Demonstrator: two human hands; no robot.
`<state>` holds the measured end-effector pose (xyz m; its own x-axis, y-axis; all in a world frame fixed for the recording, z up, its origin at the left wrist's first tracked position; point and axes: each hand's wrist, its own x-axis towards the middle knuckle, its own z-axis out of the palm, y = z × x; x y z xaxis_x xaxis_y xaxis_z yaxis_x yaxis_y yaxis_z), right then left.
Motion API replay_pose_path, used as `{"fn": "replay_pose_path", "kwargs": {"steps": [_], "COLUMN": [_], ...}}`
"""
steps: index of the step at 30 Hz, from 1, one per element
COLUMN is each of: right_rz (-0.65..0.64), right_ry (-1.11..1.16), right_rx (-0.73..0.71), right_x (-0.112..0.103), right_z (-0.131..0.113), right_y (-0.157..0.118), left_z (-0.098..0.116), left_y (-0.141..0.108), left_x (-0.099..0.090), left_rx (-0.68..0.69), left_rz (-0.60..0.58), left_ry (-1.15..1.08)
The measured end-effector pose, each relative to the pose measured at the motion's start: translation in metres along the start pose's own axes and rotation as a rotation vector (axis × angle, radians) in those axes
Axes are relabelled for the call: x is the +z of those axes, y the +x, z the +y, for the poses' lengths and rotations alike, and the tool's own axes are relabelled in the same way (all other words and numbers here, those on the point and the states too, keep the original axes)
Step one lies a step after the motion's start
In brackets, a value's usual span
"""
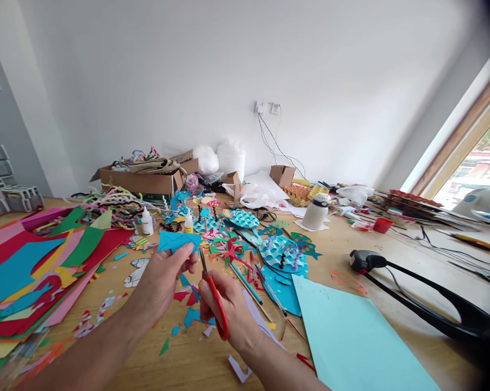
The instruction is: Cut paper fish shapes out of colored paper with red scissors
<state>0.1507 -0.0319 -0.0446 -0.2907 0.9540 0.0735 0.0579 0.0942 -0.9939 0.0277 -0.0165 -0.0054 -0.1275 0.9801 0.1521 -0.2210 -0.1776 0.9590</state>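
Note:
My left hand (pixel 167 277) pinches the lower right part of a small blue paper piece (pixel 174 240), which has a fish-like outline drawn on it. Red-handled scissors (pixel 217 304) sit in my right hand (pixel 228 307), with the fingers wrapped round the handles. The blades point up and stand beside the paper's right end, close to my left fingertips. Blue, red and green paper scraps (pixel 193 315) lie on the wooden table below my hands.
Stacked coloured sheets (pixel 20 271) cover the left side. A light blue sheet (pixel 355 336) and a black-handled tool (pixel 424 304) lie right. Behind are glue bottles (pixel 146 222), blue paper decorations (pixel 283 255), a white bottle (pixel 315 213) and a cardboard box (pixel 141 181). Pens (pixel 247 282) lie near my right hand.

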Motion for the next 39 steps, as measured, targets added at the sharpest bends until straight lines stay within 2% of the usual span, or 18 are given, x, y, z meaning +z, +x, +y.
{"fn": "replay_pose_path", "kwargs": {"steps": [4,8,16,23,39], "right_rz": [-0.002,-0.013,-0.021,-0.034,-0.018], "right_ry": [0.019,0.044,0.08,0.104,0.105], "right_rx": [-0.007,0.009,0.017,0.016,0.04], "right_x": [-0.001,-0.001,-0.001,-0.001,-0.001], "right_z": [0.002,0.002,0.0,0.003,-0.001], "right_y": [0.0,0.0,-0.001,0.0,0.001], "left_z": [-0.007,-0.011,-0.009,-0.014,-0.013], "left_y": [-0.001,-0.001,-0.004,-0.004,-0.004], "left_x": [0.0,0.002,0.006,0.005,0.007], "left_rx": [-0.014,-0.059,-0.08,-0.087,-0.105], "left_rz": [-0.019,0.012,0.048,0.013,0.019], "left_ry": [-0.008,-0.046,-0.097,-0.114,-0.191]}}
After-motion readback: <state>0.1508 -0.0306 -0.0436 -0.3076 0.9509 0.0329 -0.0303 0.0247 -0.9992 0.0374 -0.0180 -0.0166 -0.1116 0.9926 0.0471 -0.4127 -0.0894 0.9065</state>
